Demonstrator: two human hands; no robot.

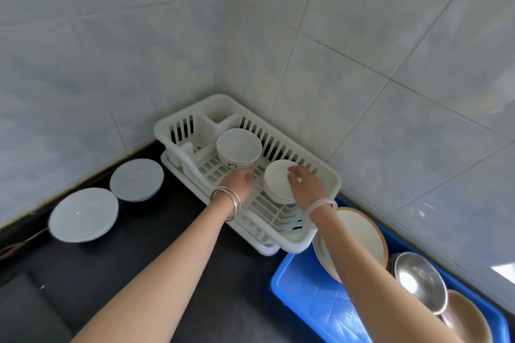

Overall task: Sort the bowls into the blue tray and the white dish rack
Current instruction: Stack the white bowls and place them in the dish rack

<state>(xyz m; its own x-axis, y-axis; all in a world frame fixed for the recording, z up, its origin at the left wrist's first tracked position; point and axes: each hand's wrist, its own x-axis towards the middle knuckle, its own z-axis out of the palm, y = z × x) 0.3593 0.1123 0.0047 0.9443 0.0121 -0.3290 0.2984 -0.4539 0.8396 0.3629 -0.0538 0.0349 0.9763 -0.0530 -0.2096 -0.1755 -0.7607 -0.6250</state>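
Seen from the head camera, the white dish rack (pixel 294 244) sits in the tiled corner with two white bowls in it. The farther bowl (pixel 239 145) stands upright, and the nearer bowl (pixel 274 184) leans on the slats. The right hand (pixel 306 185) curls its fingers over the nearer bowl's rim and holds it. The left hand (pixel 239 181) reaches to the foot of the farther bowl, but its fingers are turned away, so I cannot tell whether it grips. The blue tray (pixel 312 295), just beside the rack, already carries a wood-rimmed bowl (pixel 362 231), a steel bowl (pixel 418 278) and a tan bowl (pixel 468 317). Two pale round dishes (pixel 136 179) lie on the dark bench (pixel 167 259) to the left, likely still unsorted, so the job looks well along but unfinished. The rack is hemmed by walls on two sides, with open room towards the person.
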